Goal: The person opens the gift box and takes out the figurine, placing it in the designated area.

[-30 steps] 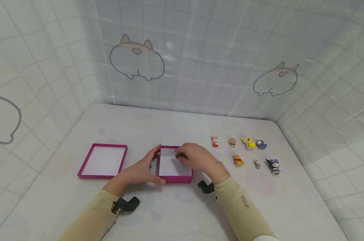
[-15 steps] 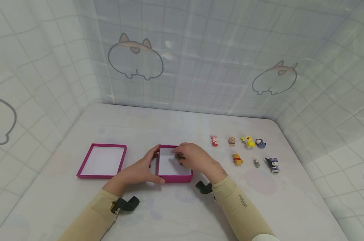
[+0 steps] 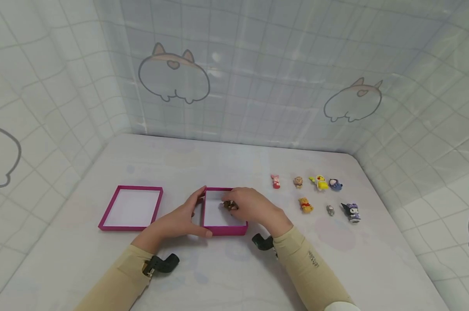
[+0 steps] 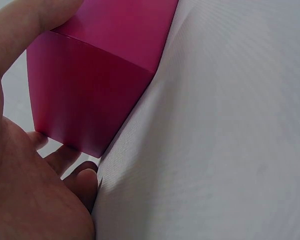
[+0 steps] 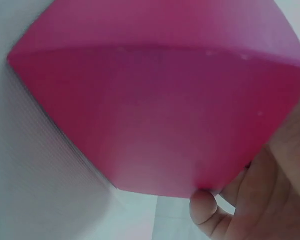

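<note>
A magenta box [image 3: 228,231] with a white inside stands on the table in the middle of the head view. My left hand [image 3: 182,218] grips its left side, the thumb at the front corner and the fingers along the side toward the back, as the left wrist view also shows. Over the box's right part, my right hand [image 3: 254,205] pinches a small brown figurine [image 3: 230,205] low inside it; the fingers hide part of the figurine. In the right wrist view the box wall [image 5: 154,115] covers most of the picture, with some fingers [image 5: 202,205] at its edge.
Left of the box lies a shallow magenta lid [image 3: 122,228], white inside up. At the right stand several small figurines, among them a yellow one [image 3: 321,183], an orange bear in red [image 3: 305,205] and a purple-and-black one [image 3: 353,213]. Tile-patterned sheets [image 3: 250,86] enclose the table.
My right hand has shifted slightly within the box, and more of the brown figurine shows between the fingers. The left hand keeps its grip on the box.
</note>
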Available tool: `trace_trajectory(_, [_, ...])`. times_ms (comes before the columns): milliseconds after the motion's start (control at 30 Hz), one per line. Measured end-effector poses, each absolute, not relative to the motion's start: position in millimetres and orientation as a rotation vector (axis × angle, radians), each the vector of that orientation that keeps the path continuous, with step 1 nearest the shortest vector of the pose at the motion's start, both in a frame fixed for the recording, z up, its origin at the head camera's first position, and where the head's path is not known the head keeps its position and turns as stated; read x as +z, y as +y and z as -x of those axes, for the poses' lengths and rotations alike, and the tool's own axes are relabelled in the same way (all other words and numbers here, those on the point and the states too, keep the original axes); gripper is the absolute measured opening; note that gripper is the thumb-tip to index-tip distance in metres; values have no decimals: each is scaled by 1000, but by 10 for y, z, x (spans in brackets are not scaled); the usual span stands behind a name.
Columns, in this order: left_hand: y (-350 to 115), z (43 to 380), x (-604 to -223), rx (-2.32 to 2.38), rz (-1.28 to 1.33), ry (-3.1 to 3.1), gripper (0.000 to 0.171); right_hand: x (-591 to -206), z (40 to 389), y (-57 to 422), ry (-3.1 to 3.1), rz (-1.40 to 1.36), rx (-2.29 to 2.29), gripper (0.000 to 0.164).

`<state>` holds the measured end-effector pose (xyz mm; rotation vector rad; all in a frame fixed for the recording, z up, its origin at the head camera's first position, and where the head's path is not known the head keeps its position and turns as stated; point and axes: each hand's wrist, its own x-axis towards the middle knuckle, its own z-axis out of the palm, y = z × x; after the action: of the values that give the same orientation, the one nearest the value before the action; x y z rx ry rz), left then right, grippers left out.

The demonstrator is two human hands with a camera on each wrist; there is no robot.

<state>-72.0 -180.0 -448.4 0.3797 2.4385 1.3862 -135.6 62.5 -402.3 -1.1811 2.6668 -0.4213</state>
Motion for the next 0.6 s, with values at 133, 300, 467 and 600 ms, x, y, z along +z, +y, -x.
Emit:
trace_trajectory(133, [-1804, 724, -4490, 1393, -388, 2436, 128, -4036, 1349, 621, 2668, 1188, -401, 36])
trace_trajectory(300, [-1810, 729, -4505, 1396, -390, 2432, 128, -4045, 1341, 619, 2666, 1187, -402, 39])
trace_trajectory(467, [-1812, 729, -4510, 1395, -388, 2433, 127, -4061, 1340, 613, 2648, 1191, -361, 38])
trace_trajectory(600, [-1813, 726, -4507, 1397, -384, 2429, 128, -4077, 1344, 598, 2649, 1224, -342, 34])
